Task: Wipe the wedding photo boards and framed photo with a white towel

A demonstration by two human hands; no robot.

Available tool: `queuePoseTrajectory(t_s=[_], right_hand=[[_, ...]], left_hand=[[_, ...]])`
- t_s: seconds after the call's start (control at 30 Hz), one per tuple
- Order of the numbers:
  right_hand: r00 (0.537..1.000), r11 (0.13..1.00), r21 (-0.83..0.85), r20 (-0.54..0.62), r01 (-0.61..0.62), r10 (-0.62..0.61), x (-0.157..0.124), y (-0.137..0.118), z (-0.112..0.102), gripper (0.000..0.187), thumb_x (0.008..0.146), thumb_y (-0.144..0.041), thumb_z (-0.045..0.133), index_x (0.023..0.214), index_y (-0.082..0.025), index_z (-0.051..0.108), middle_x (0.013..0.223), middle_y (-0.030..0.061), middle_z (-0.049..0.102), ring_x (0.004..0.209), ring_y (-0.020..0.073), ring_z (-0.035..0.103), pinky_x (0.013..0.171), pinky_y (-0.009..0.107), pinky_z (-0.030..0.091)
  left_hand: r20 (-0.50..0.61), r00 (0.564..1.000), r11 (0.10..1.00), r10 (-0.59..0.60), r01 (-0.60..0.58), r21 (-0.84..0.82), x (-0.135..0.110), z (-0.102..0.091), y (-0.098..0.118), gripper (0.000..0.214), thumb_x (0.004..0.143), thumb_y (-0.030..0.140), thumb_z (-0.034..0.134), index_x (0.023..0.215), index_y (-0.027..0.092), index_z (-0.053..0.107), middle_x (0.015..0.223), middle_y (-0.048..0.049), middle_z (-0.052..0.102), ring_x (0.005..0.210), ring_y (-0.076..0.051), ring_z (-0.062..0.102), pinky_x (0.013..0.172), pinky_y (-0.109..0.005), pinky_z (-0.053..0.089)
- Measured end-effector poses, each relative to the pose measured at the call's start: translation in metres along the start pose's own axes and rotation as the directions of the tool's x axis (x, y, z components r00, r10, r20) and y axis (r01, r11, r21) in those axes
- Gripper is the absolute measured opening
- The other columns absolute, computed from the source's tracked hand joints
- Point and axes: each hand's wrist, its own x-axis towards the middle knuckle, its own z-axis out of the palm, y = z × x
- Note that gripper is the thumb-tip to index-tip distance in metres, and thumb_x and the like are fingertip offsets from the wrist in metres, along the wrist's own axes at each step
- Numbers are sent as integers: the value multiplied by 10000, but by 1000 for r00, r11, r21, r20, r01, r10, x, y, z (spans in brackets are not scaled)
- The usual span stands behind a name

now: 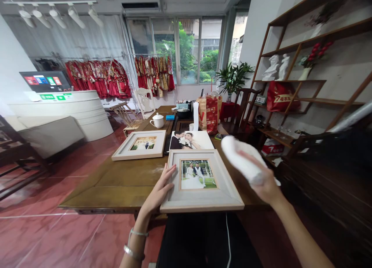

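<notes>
A framed wedding photo [200,201] with a wide pale rim lies at the near edge of the wooden table. My left hand [161,186] grips its left rim, fingertips and thumb on the edge. To the right, my right hand [266,182] is closed around a bunched white cloth [241,159], held up off the frame and slightly blurred by motion. Behind the near frame lies an unframed wedding print [200,140], its lower edge covered by that frame. Another picture frame [123,151], similar in style, rests at the back left.
The wooden table [116,186] also bears a white lidded mug [157,121], a blue box [170,117] and a red-and-tan paper bag [208,115]. Dark chairs flank it, one chair [241,113] at back right. A white cable [228,237] hangs below the near edge.
</notes>
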Motion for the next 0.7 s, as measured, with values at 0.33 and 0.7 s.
queuePoseTrajectory(t_s=[0.33,0.7], right_hand=[[808,672,-642,579,371,107,10,10,43,821,546,-76,405,1355,-219,413,1414,19,397,1359,223,214,1106,516,62],[810,541,-741,561,397,174,46,12,86,789,581,-75,442,1363,-174,406,1444,77,347,1356,342,157,1055,613,42]], left_hand=[[41,999,998,10,-13,56,-1,-2,3,516,803,175,470,1309,282,467,1468,21,330,1413,-196,-7,1150,-422,20],[20,999,991,32,-35,127,-2,1,0,488,833,173,436,1312,260,463,1463,8,340,1415,-220,13,1152,-430,24]])
